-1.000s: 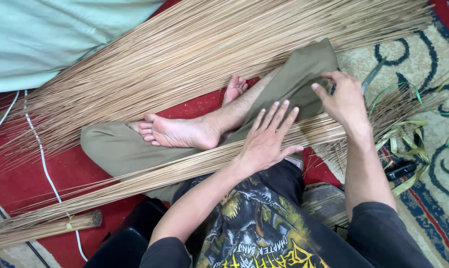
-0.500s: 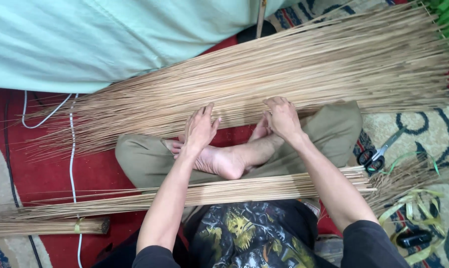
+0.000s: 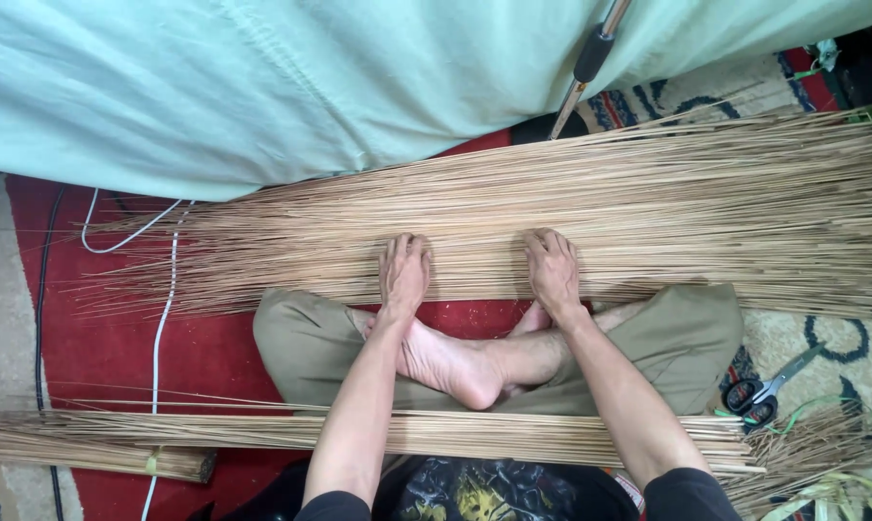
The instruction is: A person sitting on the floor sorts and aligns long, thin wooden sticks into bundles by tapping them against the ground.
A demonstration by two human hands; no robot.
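Head view, left hand (image 3: 403, 272), right hand (image 3: 552, 270), flat on sticks (image 3: 706, 193)

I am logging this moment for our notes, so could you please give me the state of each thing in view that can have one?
Left hand: flat, palm down on the spread sticks.
Right hand: flat, palm down on the same sticks.
Spread sticks: loose, fanned across the floor.
Bundle across the lap: gathered, lying flat.
Scissors: lying on the rug, untouched.
White cable: slack.

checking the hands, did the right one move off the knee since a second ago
Yes. The right hand left the knee and went forward, past the crossed feet, and now lies flat on the big stick pile beside the left hand.
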